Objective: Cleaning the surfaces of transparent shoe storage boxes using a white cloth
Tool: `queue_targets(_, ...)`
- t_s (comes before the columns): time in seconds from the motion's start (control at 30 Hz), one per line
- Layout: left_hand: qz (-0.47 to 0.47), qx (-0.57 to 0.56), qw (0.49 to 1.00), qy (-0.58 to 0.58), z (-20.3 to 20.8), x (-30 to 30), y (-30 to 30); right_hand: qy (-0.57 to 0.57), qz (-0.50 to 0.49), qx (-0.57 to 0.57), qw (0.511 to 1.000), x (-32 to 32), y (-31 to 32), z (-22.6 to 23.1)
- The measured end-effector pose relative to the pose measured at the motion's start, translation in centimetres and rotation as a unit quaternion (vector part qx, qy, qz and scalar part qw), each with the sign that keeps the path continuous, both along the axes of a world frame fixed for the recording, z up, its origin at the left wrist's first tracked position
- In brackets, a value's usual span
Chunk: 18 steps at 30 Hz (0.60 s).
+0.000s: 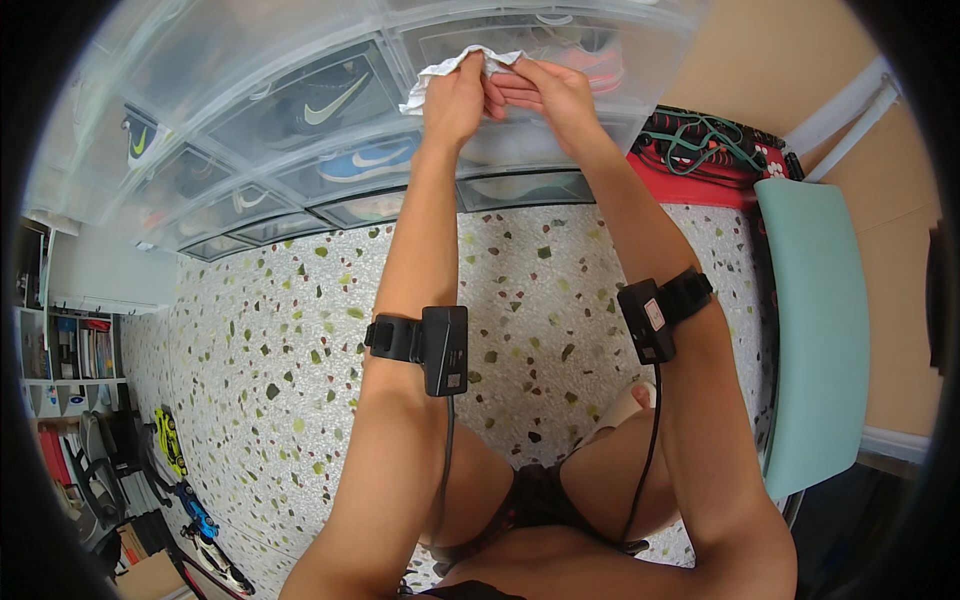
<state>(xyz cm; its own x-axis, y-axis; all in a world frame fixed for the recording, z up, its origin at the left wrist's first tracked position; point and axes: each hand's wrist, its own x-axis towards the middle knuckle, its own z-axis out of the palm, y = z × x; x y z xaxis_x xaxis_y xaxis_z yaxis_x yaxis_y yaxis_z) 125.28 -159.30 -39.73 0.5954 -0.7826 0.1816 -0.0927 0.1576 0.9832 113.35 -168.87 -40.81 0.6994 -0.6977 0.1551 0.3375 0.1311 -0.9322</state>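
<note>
A crumpled white cloth [432, 82], thin and possibly a paper wipe, is stretched between my two hands in front of the clear shoe boxes [400, 130]. My left hand [458, 105] pinches it near the middle, thumb on top and fingers curled. Close beside it, my right hand [552, 95] grips the cloth's right end between thumb and fingers. Behind the hands, a pink shoe [597, 68] shows through a translucent drawer front. Lower down, a blue shoe [365, 162] is visible inside another box.
Stacked boxes with shoes line the far side. A mint-green padded bench [818, 320] stands at right, beside a red case [690, 185] with green cords [700, 140]. Toy cars [170, 440] and shelves [68, 350] are at left. Speckled terrazzo floor [300, 380] lies below.
</note>
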Motion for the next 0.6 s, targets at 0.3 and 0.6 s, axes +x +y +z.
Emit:
queue_targets(0.3,-0.043,0.056,0.997,0.038,1.5,-0.9,-0.9,0.002,-0.04,0.023,0.999,-0.8,0.0,0.8)
queue_targets(0.6,0.007,0.063,0.998,-0.023,1.8,-2.7,-0.6,-0.022,-0.057,0.058,0.996,-0.9,0.5,2.0)
